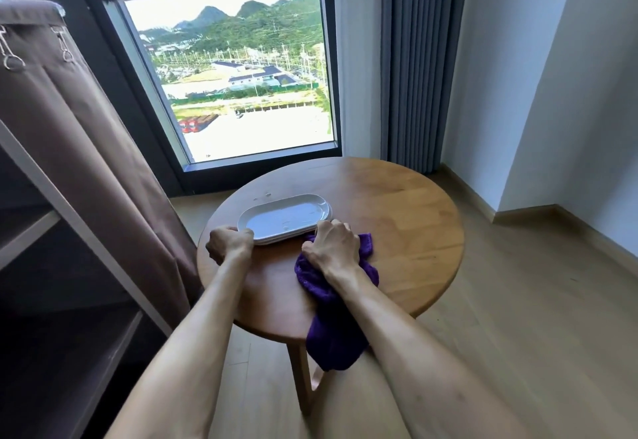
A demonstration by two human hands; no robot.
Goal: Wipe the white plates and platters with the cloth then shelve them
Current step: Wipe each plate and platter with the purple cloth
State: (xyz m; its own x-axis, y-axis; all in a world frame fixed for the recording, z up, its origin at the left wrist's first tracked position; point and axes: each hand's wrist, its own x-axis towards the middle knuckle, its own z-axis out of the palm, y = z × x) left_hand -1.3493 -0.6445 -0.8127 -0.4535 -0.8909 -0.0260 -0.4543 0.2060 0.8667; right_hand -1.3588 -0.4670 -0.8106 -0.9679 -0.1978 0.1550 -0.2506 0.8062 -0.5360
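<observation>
Worktop [397, 203] stands before the window [238, 76], curtain [414, 58] at its 1 o'clock. Platters [284, 219] are stacked on the worktop approx. at 10 o'clock from its centre. Left hand [229, 243] touches the stack at its 8 o'clock end, right hand [331, 243] at 4 o'clock, on the cloth [331, 300], which hangs over the 6 o'clock edge. Shelf unit [51, 231] stands at 9 o'clock from the worktop.

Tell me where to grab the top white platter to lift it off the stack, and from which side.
Grip the top platter at its short left end, where the left hand already sits at the rim. The raised rim gives fingers an edge to hook. The right hand is bunched around the purple cloth, so it looks less free.
</observation>
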